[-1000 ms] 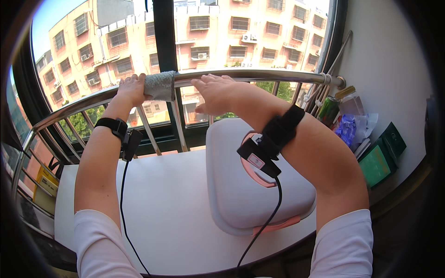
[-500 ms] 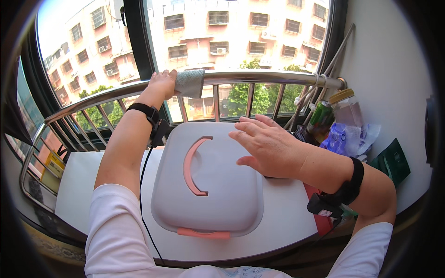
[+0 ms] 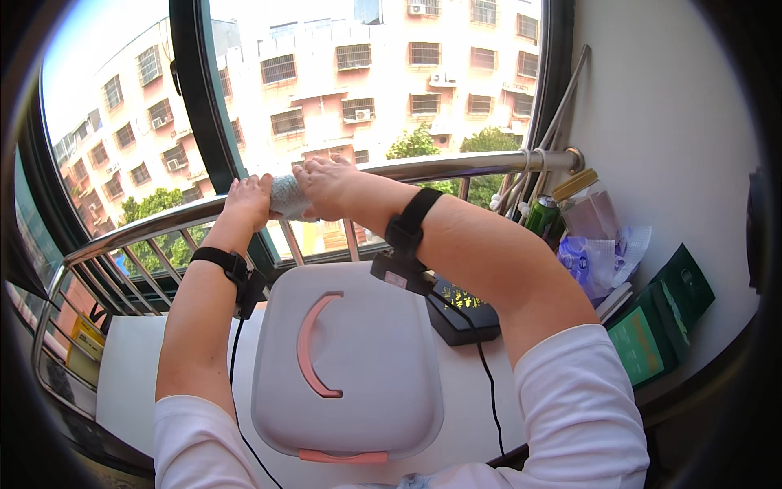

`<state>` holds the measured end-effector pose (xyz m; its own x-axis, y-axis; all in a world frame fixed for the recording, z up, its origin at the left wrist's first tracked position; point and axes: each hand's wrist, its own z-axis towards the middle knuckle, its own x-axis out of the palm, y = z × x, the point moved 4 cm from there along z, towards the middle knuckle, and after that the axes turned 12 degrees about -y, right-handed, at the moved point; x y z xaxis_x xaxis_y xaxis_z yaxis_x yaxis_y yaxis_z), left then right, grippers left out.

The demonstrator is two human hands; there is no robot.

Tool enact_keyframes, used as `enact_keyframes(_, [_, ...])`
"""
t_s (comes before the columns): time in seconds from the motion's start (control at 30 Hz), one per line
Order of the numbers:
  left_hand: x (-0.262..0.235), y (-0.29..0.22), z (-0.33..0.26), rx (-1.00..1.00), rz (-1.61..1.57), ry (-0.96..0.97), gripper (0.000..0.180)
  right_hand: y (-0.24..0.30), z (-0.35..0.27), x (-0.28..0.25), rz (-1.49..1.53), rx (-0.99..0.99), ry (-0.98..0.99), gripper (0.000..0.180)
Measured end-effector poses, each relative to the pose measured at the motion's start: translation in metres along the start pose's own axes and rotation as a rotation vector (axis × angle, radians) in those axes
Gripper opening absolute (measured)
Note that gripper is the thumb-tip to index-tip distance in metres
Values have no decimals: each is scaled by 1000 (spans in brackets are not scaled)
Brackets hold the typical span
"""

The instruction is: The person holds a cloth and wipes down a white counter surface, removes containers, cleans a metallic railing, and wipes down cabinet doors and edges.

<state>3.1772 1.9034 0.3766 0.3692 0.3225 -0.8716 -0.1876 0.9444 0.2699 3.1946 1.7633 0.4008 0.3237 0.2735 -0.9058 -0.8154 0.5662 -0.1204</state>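
Observation:
A grey-green cleaning cloth (image 3: 288,198) is draped over the steel handrail (image 3: 444,167) in front of the window. My left hand (image 3: 251,200) grips the cloth's left end, its fingers bent over the top of the rail. At the cloth's right end, my right hand (image 3: 327,186) curls over the rail and holds it too; part of its fingers is hidden behind the rail. Below my arms, a grey lidded storage box (image 3: 383,359) with a pink handle (image 3: 307,346) and a pink front latch stands on the white tabletop.
Beside the box lies a black box with yellow print (image 3: 464,322). A green can (image 3: 541,215), a gold-lidded jar (image 3: 588,210), a purple-and-white packet (image 3: 582,261) and a dark green bag (image 3: 672,306) crowd the right wall. Thin poles (image 3: 562,106) lean in the corner. Cables hang from both wristbands.
My right hand has gone from above the box to the cloth on the rail. The left hand stays on the cloth. My view has shifted, so the box appears lower.

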Motion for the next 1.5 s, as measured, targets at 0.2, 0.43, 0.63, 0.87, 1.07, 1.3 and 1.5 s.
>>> enact_keyframes(0.2, [-3,8,2,82,-67,-77,71,8,45,52,48,-14,-71,91])
enact_keyframes(0.43, [2,-22,21,191,-140,-122,71,-38,16,53,-22,-51,-308,66])
enact_keyframes(0.63, [-29,-121,39,379,-323,-203,85,-125,-59,32,-147,24,-284,67])
enact_keyframes(0.87, [-48,-223,60,591,-427,-257,70,-234,-143,2,-223,281,-115,70])
enact_keyframes(1.07, [-57,-210,52,558,-368,-200,68,-324,-213,-28,-417,689,118,74])
enact_keyframes(1.3, [-32,-100,48,273,-269,-99,90,-331,-210,-33,-489,730,196,77])
enact_keyframes(1.5, [-9,-74,43,207,-329,-13,91,-242,-137,-9,-248,327,-9,76])
